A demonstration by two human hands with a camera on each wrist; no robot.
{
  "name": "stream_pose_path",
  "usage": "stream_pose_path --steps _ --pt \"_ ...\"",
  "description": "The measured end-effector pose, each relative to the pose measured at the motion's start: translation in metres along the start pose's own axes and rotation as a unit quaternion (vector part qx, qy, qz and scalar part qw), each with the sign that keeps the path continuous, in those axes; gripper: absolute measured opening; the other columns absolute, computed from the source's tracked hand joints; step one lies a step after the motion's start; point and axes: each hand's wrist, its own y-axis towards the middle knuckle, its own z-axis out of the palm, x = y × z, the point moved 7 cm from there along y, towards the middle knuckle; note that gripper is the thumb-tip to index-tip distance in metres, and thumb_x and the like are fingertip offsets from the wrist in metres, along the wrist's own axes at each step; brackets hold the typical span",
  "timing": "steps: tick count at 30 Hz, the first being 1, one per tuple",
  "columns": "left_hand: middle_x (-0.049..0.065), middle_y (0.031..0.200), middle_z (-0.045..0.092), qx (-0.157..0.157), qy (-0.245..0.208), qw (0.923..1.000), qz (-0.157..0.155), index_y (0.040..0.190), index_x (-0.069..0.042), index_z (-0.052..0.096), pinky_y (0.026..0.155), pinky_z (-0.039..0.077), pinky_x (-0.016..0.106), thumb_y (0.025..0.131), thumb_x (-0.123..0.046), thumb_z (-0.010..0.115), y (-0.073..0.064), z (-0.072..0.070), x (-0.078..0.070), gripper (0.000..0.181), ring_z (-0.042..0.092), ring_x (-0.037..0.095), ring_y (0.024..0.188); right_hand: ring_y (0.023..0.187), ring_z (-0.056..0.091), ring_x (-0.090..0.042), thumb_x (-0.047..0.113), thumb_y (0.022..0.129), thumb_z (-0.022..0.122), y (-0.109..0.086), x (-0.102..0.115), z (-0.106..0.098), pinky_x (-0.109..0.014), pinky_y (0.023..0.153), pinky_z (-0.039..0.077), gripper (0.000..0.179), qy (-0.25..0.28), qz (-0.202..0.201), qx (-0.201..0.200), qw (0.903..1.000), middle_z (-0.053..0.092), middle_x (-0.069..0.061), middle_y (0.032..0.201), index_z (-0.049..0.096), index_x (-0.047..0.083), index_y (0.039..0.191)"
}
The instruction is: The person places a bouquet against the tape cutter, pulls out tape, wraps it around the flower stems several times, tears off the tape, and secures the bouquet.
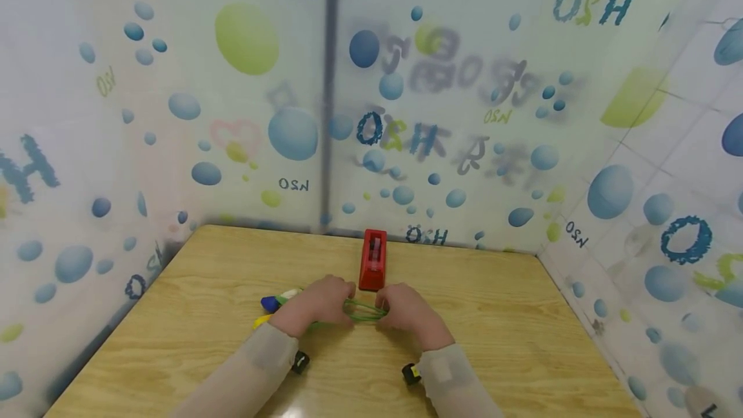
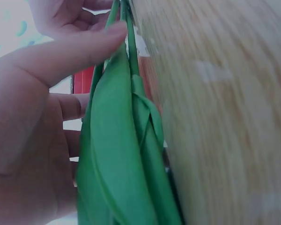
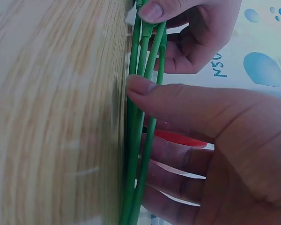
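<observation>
A small bunch of artificial flowers lies low across the wooden table, with green stems (image 3: 139, 122) and broad green leaves (image 2: 116, 140). Blue (image 1: 269, 304), white and yellow (image 1: 262, 321) heads stick out left of the left hand in the head view. My left hand (image 1: 327, 298) holds the bunch near the leaves, its thumb across the stems. With the thumb on one side and the fingers on the other, my right hand (image 1: 406, 308) grips the bare stems. A short stretch of stems shows between both hands. The flower heads are partly hidden by the left hand and forearm.
A red tape dispenser (image 1: 372, 280) stands just behind the hands. The wooden table (image 1: 499, 315) meets patterned curtains (image 1: 244, 121) at its back and sides. Small black devices (image 1: 411, 373) sit at both wrists.
</observation>
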Motion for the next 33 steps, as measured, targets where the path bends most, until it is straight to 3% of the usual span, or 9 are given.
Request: stream_pose_path --steps 8,12,15,18,21,25,27,30,33 --pt "-0.001 0.098 0.072 -0.005 -0.036 0.9992 -0.013 0.118 -0.013 0.071 0.088 0.060 0.042 0.086 -0.053 0.085 0.007 -0.003 0.008 0.053 0.066 0.020 0.092 0.079 0.059 -0.012 0.026 0.080 0.094 0.002 -0.008 0.000 -0.029 0.074 0.056 0.027 0.030 0.000 0.012 0.9995 0.068 0.008 0.088 0.075 0.019 0.098" --pt "0.006 0.106 0.074 -0.034 -0.075 0.9961 -0.032 0.121 -0.008 0.070 0.092 0.061 0.045 0.094 -0.045 0.079 0.013 -0.017 0.013 0.046 0.069 0.023 0.096 0.088 0.063 -0.012 0.029 0.084 0.092 0.001 -0.015 -0.006 -0.035 0.085 0.061 0.030 0.049 -0.017 0.012 0.9986 0.072 0.006 0.099 0.076 0.018 0.107" --pt "0.010 0.110 0.075 -0.073 -0.113 0.9899 -0.044 0.120 -0.005 0.070 0.092 0.061 0.047 0.100 -0.035 0.075 0.020 -0.030 0.016 0.037 0.070 0.025 0.099 0.090 0.064 -0.013 0.031 0.089 0.087 0.001 -0.020 -0.012 -0.038 0.086 0.061 0.030 0.073 -0.031 0.004 0.9969 0.074 0.004 0.101 0.076 0.014 0.111" --pt "0.012 0.114 0.076 -0.117 -0.170 0.9767 -0.060 0.121 -0.004 0.073 0.092 0.061 0.048 0.104 -0.026 0.069 0.031 -0.040 0.021 0.029 0.070 0.025 0.102 0.085 0.063 -0.013 0.029 0.094 0.082 0.002 -0.024 -0.021 -0.035 0.078 0.059 0.021 0.098 -0.032 -0.023 0.9944 0.073 0.003 0.096 0.077 0.012 0.106" --pt "0.011 0.118 0.076 -0.151 -0.238 0.9560 -0.081 0.124 -0.004 0.074 0.090 0.063 0.047 0.106 -0.022 0.065 0.039 -0.043 0.027 0.027 0.072 0.023 0.098 0.083 0.063 -0.013 0.025 0.098 0.077 0.005 -0.024 -0.034 -0.034 0.075 0.059 0.011 0.137 -0.017 -0.068 0.9881 0.073 0.003 0.092 0.077 0.014 0.098" --pt "0.015 0.116 0.077 -0.175 -0.333 0.9188 -0.118 0.124 -0.001 0.075 0.081 0.065 0.041 0.106 -0.016 0.064 0.051 -0.038 0.035 0.026 0.074 0.019 0.084 0.082 0.064 -0.014 0.022 0.102 0.073 0.011 -0.022 -0.050 -0.032 0.073 0.058 0.013 0.215 0.028 -0.147 0.9651 0.076 -0.001 0.092 0.079 0.013 0.095" --pt "0.016 0.113 0.077 -0.189 -0.353 0.9062 -0.136 0.120 0.000 0.076 0.079 0.065 0.040 0.104 -0.015 0.066 0.056 -0.035 0.038 0.023 0.073 0.020 0.083 0.079 0.065 -0.015 0.022 0.102 0.071 0.014 -0.023 -0.054 -0.031 0.069 0.057 0.015 0.249 0.061 -0.182 0.9493 0.076 -0.005 0.092 0.080 0.010 0.098" --pt "0.015 0.110 0.078 -0.211 -0.354 0.8976 -0.156 0.111 -0.001 0.079 0.078 0.065 0.039 0.100 -0.014 0.072 0.062 -0.028 0.041 0.019 0.073 0.023 0.088 0.077 0.066 -0.018 0.020 0.102 0.071 0.018 -0.027 -0.054 -0.033 0.067 0.059 0.017 0.275 0.104 -0.225 0.9288 0.077 -0.010 0.092 0.081 0.007 0.102" --pt "0.014 0.106 0.080 -0.224 -0.356 0.8926 -0.162 0.106 -0.002 0.082 0.079 0.064 0.040 0.098 -0.014 0.074 0.065 -0.023 0.040 0.016 0.073 0.025 0.091 0.082 0.069 -0.021 0.020 0.100 0.072 0.022 -0.031 -0.049 -0.037 0.073 0.061 0.017 0.276 0.135 -0.260 0.9153 0.078 -0.012 0.095 0.082 0.006 0.100"
